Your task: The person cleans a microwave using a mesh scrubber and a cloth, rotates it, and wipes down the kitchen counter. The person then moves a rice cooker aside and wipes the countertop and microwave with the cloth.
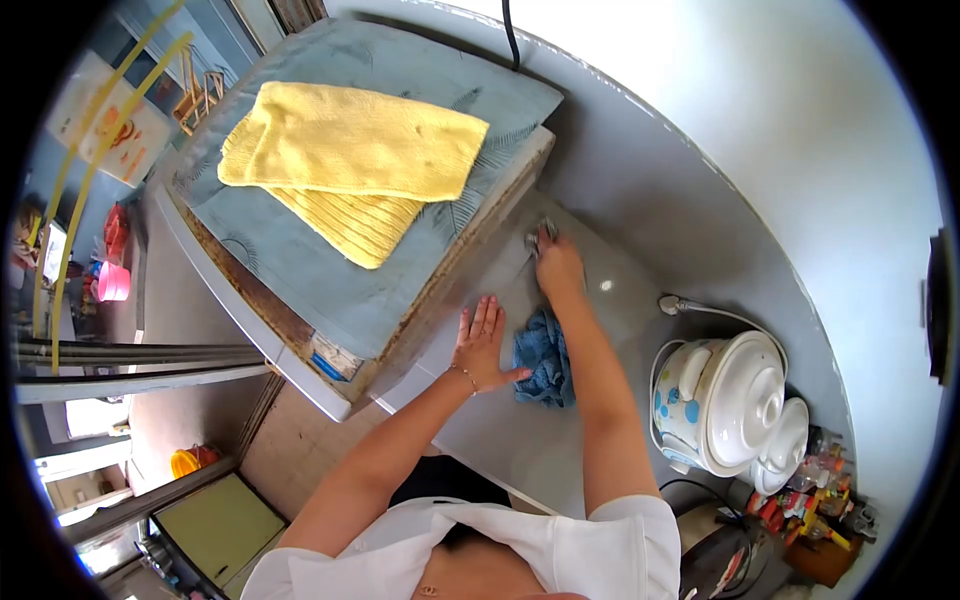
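My right hand [558,268] reaches to the far part of the grey countertop [615,262]. Its fingers are closed on a small silvery object, perhaps a steel wool scrubber [533,240], mostly hidden by the fingers. With fingers spread, my left hand [484,350] is beside the appliance's side, holding nothing; whether it presses on a surface I cannot tell. A crumpled blue cloth [541,362] lies on the counter between my forearms, close to my left thumb.
Left of the counter stands a rusty-edged appliance topped by a blue-grey mat [330,240] and a folded yellow towel [350,145]. A white lidded electric pot [715,400], a plug with cord [680,304] and several small bottles [825,500] are on the right.
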Tool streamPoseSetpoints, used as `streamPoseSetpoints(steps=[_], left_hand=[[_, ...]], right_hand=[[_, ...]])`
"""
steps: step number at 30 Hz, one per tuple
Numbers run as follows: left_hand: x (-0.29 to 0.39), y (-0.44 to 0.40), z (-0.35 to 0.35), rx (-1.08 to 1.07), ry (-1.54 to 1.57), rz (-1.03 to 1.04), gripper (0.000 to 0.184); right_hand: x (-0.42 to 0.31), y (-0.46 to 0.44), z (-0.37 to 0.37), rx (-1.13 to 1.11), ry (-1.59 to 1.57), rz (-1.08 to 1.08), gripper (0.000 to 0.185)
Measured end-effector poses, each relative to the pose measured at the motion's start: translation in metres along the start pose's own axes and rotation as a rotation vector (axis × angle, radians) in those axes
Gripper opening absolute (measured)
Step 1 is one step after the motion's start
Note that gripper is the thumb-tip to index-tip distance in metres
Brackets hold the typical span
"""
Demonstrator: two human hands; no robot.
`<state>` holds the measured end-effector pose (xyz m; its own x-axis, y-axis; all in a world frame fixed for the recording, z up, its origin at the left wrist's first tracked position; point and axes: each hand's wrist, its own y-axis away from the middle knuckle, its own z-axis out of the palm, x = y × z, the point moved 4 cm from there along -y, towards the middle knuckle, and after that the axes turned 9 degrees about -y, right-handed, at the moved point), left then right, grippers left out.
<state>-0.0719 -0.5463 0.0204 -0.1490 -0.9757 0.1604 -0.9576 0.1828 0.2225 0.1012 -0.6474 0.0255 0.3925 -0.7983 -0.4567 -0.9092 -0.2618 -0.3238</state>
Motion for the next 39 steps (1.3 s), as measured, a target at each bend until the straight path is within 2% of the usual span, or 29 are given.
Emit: streamPoseSetpoints(steps=[4,6,9,11,12,13,16,19,20,23,26,28,30,32,35,36,39], left_hand=[[0.003,0.005,0.002,-0.016,-0.019,0.006,0.113],[0.000,0.000,-0.003,0.010,0.025,0.017,0.111],[0.000,0.003,-0.007,0.015,0.040,0.018,0.109],[-0.004,0.001,0.000,0.242,0.218,0.009,0.103],[-0.005,0.002,0.003,0.359,0.309,0.003,0.100],[-0.003,0.007,0.001,0.433,0.335,0.047,0.090],[0.002,0.019,0.004,0.614,0.444,0.138,0.064],[0.002,0.038,0.010,0.668,0.626,0.099,0.043],[0.001,0.053,0.001,0.659,0.685,0.069,0.037],[-0.013,0.087,-0.015,0.647,0.775,0.025,0.030],[-0.028,0.108,-0.004,0.665,0.773,0.005,0.027],[-0.029,0.112,-0.001,0.663,0.766,-0.004,0.027],[-0.023,0.115,-0.004,0.632,0.776,-0.020,0.027],[-0.020,0.113,0.002,0.590,0.785,0.010,0.027],[-0.016,0.113,0.005,0.557,0.793,0.024,0.027],[-0.015,0.112,0.004,0.553,0.797,0.018,0.027],[-0.019,0.116,0.005,0.556,0.797,-0.013,0.027]], right_hand=[[0.005,0.016,-0.003,0.017,-0.016,0.057,0.028],[0.011,-0.004,-0.009,0.029,-0.030,0.110,0.025],[0.023,0.016,-0.028,0.192,-0.241,0.291,0.023],[-0.007,0.057,-0.061,0.044,-0.562,0.389,0.024],[-0.017,0.084,-0.051,-0.031,-0.654,0.408,0.026],[-0.025,0.107,-0.039,-0.103,-0.749,0.427,0.028],[-0.030,0.138,-0.038,-0.110,-1.015,0.442,0.034],[-0.013,0.144,-0.080,0.329,-0.479,0.298,0.043],[-0.015,0.152,-0.079,0.324,-0.319,0.179,0.051],[-0.031,0.170,-0.068,-0.074,-0.090,-0.009,0.051],[0.029,0.127,-0.048,0.051,-0.521,0.253,0.037],[0.022,0.070,-0.068,0.306,-0.451,0.119,0.034],[-0.008,0.013,-0.071,0.362,-0.474,-0.061,0.037],[-0.023,-0.020,-0.029,0.291,-0.050,-0.396,0.036],[-0.011,-0.048,0.019,-0.127,0.131,-0.337,0.036],[-0.004,-0.060,0.022,-0.180,0.054,-0.251,0.037],[-0.006,-0.071,0.017,-0.217,0.117,-0.167,0.037]])
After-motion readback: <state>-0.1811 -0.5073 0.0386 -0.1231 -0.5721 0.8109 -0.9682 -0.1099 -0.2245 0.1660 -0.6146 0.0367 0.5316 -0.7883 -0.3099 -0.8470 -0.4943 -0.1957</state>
